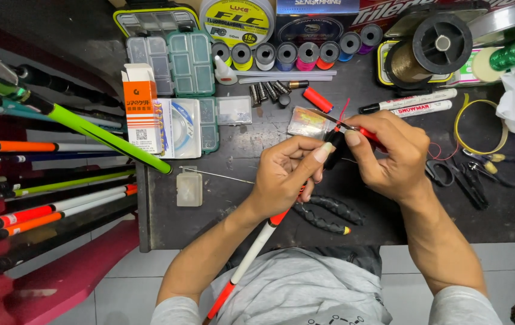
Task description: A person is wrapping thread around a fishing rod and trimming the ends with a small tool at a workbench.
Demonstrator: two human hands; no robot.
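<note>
Here, left hand (pixel 284 174) gripping white-and-red rod (pixel 251 256), right hand (pixel 390 153) pinching red-handled tool (pixel 354 128), both closed.

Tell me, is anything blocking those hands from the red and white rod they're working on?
Nothing visible: the left hand already grips the red and white rod, and the right hand meets its black tip directly.

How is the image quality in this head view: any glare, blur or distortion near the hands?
Head view: even overhead light, soft shadows under the left hand and right hand; both hands and the red and white rod between them look sharp; mild glare on the clear plastic boxes and the packet; the rods at the left edge splay outward, a sign of wide-angle distortion.
</note>
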